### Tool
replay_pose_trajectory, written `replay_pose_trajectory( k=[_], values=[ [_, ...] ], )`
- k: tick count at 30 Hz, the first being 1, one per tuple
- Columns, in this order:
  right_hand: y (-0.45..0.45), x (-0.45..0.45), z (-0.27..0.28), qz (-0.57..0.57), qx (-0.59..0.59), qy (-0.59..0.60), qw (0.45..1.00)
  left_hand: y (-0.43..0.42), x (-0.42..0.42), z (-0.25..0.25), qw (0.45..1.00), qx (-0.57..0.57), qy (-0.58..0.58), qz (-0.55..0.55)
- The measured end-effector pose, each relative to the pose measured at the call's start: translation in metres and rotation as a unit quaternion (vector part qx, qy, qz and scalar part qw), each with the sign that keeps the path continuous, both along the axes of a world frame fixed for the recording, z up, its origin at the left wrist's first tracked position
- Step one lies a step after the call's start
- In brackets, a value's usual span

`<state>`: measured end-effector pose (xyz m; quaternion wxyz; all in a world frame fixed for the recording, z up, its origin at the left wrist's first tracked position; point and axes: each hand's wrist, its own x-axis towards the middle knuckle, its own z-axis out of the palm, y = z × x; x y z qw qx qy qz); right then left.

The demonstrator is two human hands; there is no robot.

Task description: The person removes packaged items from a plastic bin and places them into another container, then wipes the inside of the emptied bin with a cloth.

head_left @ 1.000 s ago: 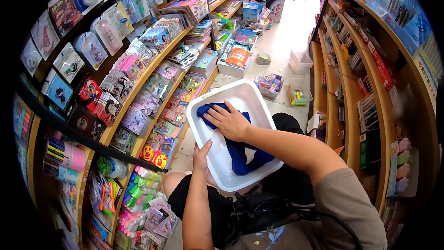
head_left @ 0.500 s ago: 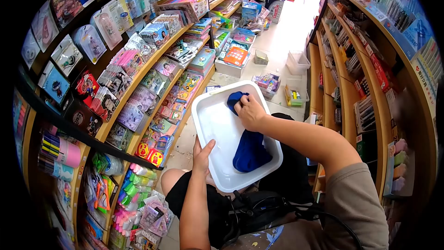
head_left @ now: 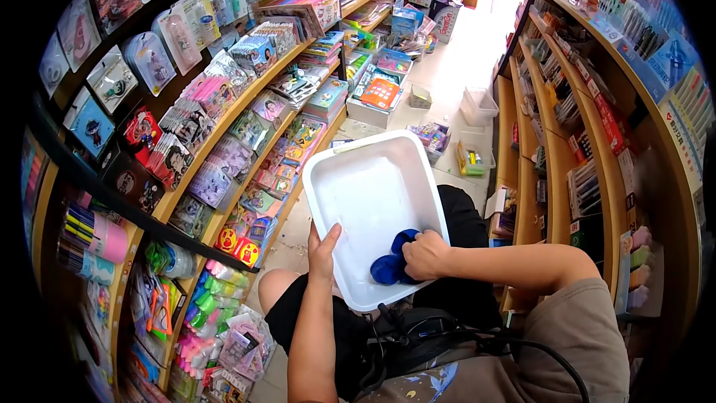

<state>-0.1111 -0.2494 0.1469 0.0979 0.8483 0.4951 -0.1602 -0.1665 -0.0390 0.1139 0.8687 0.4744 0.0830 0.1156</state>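
Note:
A white plastic basin rests tilted over my lap. My left hand grips its left rim, thumb on the inside edge and fingers beneath. Inside the basin, near its lower right corner, is a bunched dark blue cloth. My right hand is closed on the cloth and presses it against the basin's floor and right wall. Part of the cloth is hidden under the fingers.
Shelves of packaged stationery rise close on my left. Wooden shelves with pens stand on my right. Ahead on the tiled floor are a clear bin, a small tub of packets and a box of books.
My right hand has moved from the basin's upper part down to the lower right, drawing the cloth together there. The left hand keeps its hold on the rim.

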Motion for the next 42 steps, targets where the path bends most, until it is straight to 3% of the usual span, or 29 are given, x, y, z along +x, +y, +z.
replay_pose_trajectory(
  k=[4,6,9,13,18,25,28,32,36,42],
  values=[
    [0.004,0.012,0.04,-0.162,0.087,0.044,0.982,0.002,0.004,0.005,0.999,-0.038,0.023,-0.005],
    [0.008,0.024,0.044,-0.053,0.25,-0.05,0.966,0.004,0.006,0.002,0.998,-0.053,0.023,-0.013],
    [0.034,0.05,0.062,0.128,0.345,-0.116,0.923,0.006,0.014,-0.005,0.998,-0.061,0.025,-0.018],
    [0.087,0.089,0.081,0.344,0.254,-0.232,0.874,0.005,0.016,-0.008,0.999,-0.026,0.044,-0.017],
    [0.103,0.153,0.069,0.453,0.199,-0.389,0.777,0.008,0.016,0.005,0.997,0.003,0.073,-0.026],
    [0.057,0.162,0.06,0.375,0.053,-0.426,0.822,0.017,0.028,0.0,0.997,0.021,0.043,-0.056],
    [0.02,0.166,0.052,0.284,-0.005,-0.375,0.882,0.014,0.028,0.004,0.996,0.02,0.036,-0.074],
    [0.023,0.153,0.043,0.112,0.019,-0.308,0.945,0.005,0.027,0.012,0.997,0.022,0.028,-0.066],
    [0.042,0.133,0.053,-0.061,0.006,-0.256,0.965,0.001,0.024,0.007,0.998,0.019,0.006,-0.057],
    [0.026,0.091,0.057,-0.133,0.055,-0.148,0.978,0.008,0.012,0.012,0.995,0.065,-0.028,-0.074]
  ],
)
